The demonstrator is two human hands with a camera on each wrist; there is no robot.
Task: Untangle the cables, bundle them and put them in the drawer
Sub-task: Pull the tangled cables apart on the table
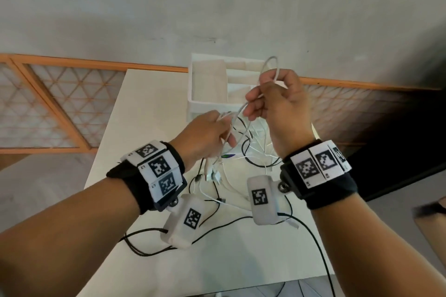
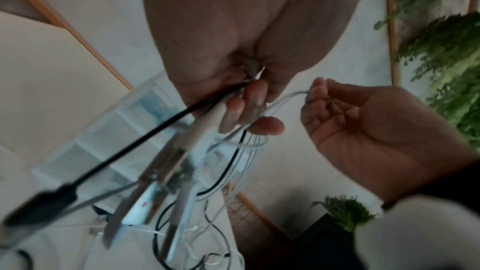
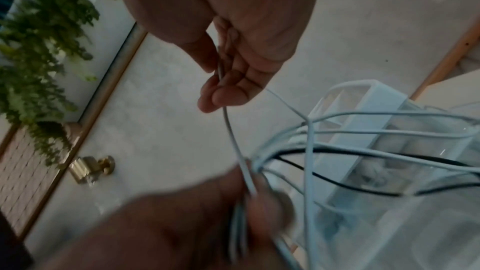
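A tangle of thin white and black cables (image 1: 243, 152) lies on the white table (image 1: 144, 108) and hangs from my hands. My left hand (image 1: 212, 132) grips a bunch of these cables (image 2: 197, 130), their plug ends (image 1: 213, 173) dangling below it. Raised higher, my right hand (image 1: 270, 101) pinches one white cable (image 1: 271, 67) that loops up above the fingers. In the right wrist view that white cable (image 3: 231, 130) runs from my right hand (image 3: 221, 89) down to the left hand. The open white drawer box (image 1: 207, 79) stands behind the hands.
The drawer box (image 3: 369, 110) has inner dividers. Black leads (image 1: 318, 243) from the wrist cameras trail over the table's near part. An orange-framed lattice railing (image 1: 60, 103) runs along the wall at left and right. Green plants (image 2: 446, 52) hang nearby.
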